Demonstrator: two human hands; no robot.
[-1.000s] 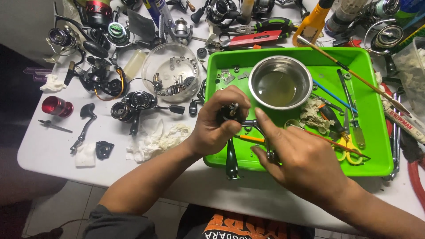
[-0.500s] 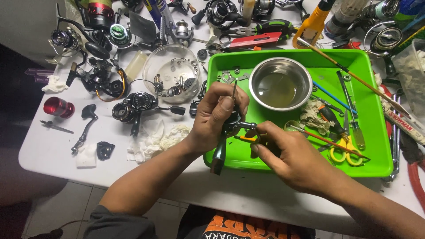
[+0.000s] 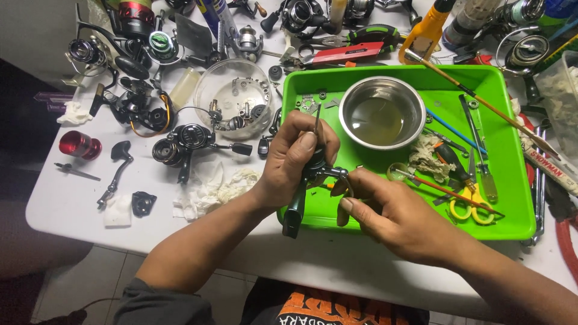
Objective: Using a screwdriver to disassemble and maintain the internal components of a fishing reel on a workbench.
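Your left hand point(image 3: 295, 162) is wrapped tight around the dark reel body point(image 3: 307, 180), its foot hanging down past the front edge of the green tray point(image 3: 512, 222), probably so loose bits drop into the tray and not onto the white table point(image 3: 72, 204). A thin pin sticks up past your thumb. Your right hand point(image 3: 391, 213) sits just beside it, thumb and forefinger pinched on the small metal arm poking out of the reel's right side, other fingers loosely curled. The steel bowl point(image 3: 382, 111) of oily liquid sits just behind, within easy reach.
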